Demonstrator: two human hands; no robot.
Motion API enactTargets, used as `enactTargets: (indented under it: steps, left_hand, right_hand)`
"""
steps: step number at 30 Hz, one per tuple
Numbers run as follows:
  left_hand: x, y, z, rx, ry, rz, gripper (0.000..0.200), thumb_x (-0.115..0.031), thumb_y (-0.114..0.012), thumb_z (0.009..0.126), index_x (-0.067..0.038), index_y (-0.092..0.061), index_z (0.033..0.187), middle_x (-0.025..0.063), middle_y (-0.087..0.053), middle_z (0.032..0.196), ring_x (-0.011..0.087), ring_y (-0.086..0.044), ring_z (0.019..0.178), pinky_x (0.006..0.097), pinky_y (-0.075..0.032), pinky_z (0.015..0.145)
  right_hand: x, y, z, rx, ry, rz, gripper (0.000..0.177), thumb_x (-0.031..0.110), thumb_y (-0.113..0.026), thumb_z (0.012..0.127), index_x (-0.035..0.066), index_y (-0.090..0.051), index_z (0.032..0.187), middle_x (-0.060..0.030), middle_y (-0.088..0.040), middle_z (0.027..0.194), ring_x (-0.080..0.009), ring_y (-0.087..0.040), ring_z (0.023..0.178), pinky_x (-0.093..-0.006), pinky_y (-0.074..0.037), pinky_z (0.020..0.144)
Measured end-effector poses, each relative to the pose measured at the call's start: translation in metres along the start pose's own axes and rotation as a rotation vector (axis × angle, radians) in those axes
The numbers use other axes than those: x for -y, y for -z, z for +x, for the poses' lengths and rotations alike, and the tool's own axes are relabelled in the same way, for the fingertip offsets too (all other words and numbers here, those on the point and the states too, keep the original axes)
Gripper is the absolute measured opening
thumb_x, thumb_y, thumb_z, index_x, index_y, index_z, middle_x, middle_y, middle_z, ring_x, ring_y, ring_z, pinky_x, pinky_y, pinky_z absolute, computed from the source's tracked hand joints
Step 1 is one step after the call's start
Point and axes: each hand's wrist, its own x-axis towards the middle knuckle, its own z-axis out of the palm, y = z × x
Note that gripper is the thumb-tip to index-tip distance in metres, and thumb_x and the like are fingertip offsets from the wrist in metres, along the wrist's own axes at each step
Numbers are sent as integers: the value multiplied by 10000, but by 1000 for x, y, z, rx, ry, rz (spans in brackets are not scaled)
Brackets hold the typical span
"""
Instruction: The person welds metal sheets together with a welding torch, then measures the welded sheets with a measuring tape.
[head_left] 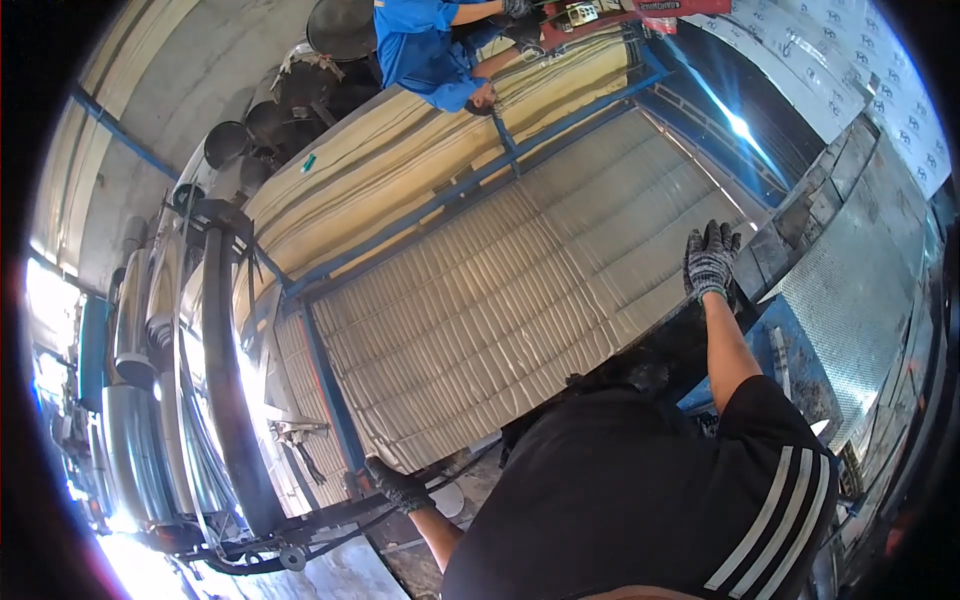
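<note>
A large ribbed metal sheet [470,290] lies in front of me, on a blue metal frame [335,385]. My right hand [710,262], in a grey and black knit glove, rests with fingers spread on the sheet near its right edge. At the near left corner, my left hand [398,487] wears a dark glove. Its fingers stretch out toward the sheet's edge and the frame, touching or very close to them. Neither hand shows anything held in it.
A co-worker in a blue shirt [418,50] bends over red equipment [600,30] at the far side. Shiny metal rolls [135,450] and a dark post [225,380] stand to the left. A textured metal plate [850,290] lies at right. Dark round drums [340,28] are at the back.
</note>
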Motion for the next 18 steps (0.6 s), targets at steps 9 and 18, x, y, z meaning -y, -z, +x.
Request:
enactTargets:
  steps: [9,18]
  left_hand:
    - [27,12,14,206,54,-117,512,-336,-414,1051,37,-474,1396,117,-520,1379,192,-444,1284,393,-326,1126]
    - [-5,-6,-15,99,-85,-66,529,-398,-429,1034,10,-506,1362,111,-542,1325,231,-498,1221,425,-390,1076]
  right_hand:
    - [-13,-22,3,-40,-9,-37,570,432,-417,986,68,-514,1413,-153,-428,1515,-388,-261,1451,-493,-110,1221]
    - [-13,-22,2,-83,-65,92,583,433,-491,957,70,-516,1412,-173,-414,1516,-400,-257,1446,-491,-157,1213]
